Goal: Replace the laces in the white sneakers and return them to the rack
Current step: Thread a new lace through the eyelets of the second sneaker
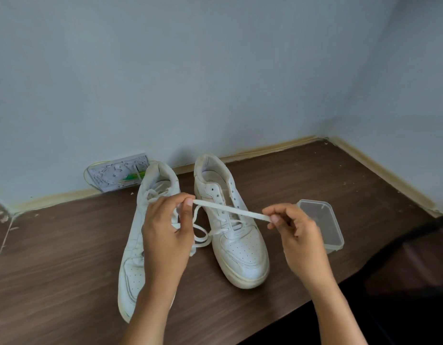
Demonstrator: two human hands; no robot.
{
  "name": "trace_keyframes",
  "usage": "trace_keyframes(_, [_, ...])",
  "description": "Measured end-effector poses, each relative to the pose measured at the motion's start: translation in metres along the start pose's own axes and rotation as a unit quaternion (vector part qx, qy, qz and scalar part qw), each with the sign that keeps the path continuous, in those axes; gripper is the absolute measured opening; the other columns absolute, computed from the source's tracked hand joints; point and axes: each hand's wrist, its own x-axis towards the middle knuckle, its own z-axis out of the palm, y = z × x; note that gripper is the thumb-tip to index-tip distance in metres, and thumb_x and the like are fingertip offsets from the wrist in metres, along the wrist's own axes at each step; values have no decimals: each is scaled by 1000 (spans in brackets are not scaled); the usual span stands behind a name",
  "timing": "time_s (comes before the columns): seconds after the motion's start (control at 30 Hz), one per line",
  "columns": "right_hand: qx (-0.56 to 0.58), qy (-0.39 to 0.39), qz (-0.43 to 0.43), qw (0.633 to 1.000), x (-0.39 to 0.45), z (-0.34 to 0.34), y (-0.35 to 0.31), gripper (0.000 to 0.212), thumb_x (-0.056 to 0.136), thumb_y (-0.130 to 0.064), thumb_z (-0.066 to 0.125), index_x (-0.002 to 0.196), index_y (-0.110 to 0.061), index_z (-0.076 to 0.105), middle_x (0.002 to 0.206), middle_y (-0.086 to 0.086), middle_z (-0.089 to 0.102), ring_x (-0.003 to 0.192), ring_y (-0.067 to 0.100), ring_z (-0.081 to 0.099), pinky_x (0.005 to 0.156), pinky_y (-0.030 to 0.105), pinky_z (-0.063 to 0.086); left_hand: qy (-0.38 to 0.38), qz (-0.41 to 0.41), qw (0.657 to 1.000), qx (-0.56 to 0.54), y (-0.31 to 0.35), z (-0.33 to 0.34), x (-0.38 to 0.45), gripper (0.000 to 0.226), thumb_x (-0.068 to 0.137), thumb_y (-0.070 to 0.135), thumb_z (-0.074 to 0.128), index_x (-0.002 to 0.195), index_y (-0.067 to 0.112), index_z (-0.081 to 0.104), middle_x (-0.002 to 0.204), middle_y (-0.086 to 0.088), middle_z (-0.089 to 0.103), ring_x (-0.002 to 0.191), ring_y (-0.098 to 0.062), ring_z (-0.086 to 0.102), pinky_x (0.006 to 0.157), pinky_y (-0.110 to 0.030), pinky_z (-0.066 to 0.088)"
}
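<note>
lace: white flat lace (230, 210) pulled out in a straight stretch between both hands, running left-high to right-low across the right sneaker; the rest droops in loose loops between the two shoes and feeds into the lowest eyelets of the right one

left hand: left hand (165, 235) hangs over the left sneaker, back of the hand to the camera, thumb and forefinger pinching the lace's upper end, other fingers curled in

right hand: right hand (293, 230) just right of the right sneaker, pinching the other end of that straight bit between thumb and fingertips, so both hands are grasping the lace

right sneaker: right sneaker (236, 235) sits flat on the table, toe toward the camera, heel toward the wall, long axis tilted a little right at the toe; only the bottom eyelets are laced, upper ones bare

left sneaker: left sneaker (135, 257) alongside it, same heel-to-wall direction, toe angling left; the forearm and hand cover most of its middle, so can't tell how far it's laced

table: dark wood-look table (314, 185) tucked into a corner of pale blue wall

container: clear plastic container (322, 222) just right of the right hand

thing by the wall: flat greyish patterned thing (116, 175) with a green smudge behind the left heel, too blurry to identify
</note>
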Motion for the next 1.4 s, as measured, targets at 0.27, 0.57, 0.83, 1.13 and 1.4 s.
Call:
trace_keyframes(0.27, [-21, 44, -2, 999, -1, 3, -6, 17, 85, -5, 72, 93, -19, 69, 86, -8, 68, 85, -1, 62, 71, 7, 45, -7, 38, 995, 97, -11, -2, 1, 15, 84, 10, 72, 97, 17, 74, 90, 6, 61, 84, -17, 55, 83, -46, 49])
trace_keyframes(0.57, [122, -37, -59, 990, -4, 14, -15, 25, 89, 2, 63, 105, -17, 65, 94, -4, 72, 93, 17, 70, 83, 26, 55, -109, 190, 972, 89, 10, 31, -16, 31, 92, 38, 57, 116, 27, 72, 112, 16, 63, 109, -10, 48, 102, -44, 34])
trace_keyframes(0.83, [102, 4, -45, 994, -5, 16, -15, 23, 85, -19, 70, 106, -26, 63, 95, -8, 69, 94, 11, 68, 80, 19, 53, -75, 79, 994, -24, 11, 31, -17, 19, 92, 32, 56, 99, 26, 73, 89, 24, 61, 92, -2, 54, 87, -26, 43])
trace_keyframes(1.13, [-114, -113, 63, 985, -6, 25, 6, 53, 90, -47, 61, 138, -29, 47, 133, -20, 48, 126, -3, 44, 94, 7, 37, -114, 33, 992, -42, 12, 18, -14, 19, 93, 34, 46, 89, 21, 59, 79, 13, 61, 82, -9, 60, 77, -23, 47])
trace_keyframes(1.4, [-113, -123, 72, 983, -7, 26, 7, 48, 81, -53, 71, 123, -38, 53, 118, -18, 56, 109, 0, 55, 91, 26, 52, -107, 115, 984, 90, 7, 27, -15, 16, 89, 28, 56, 90, 18, 69, 79, 15, 52, 71, -6, 53, 81, -37, 51])
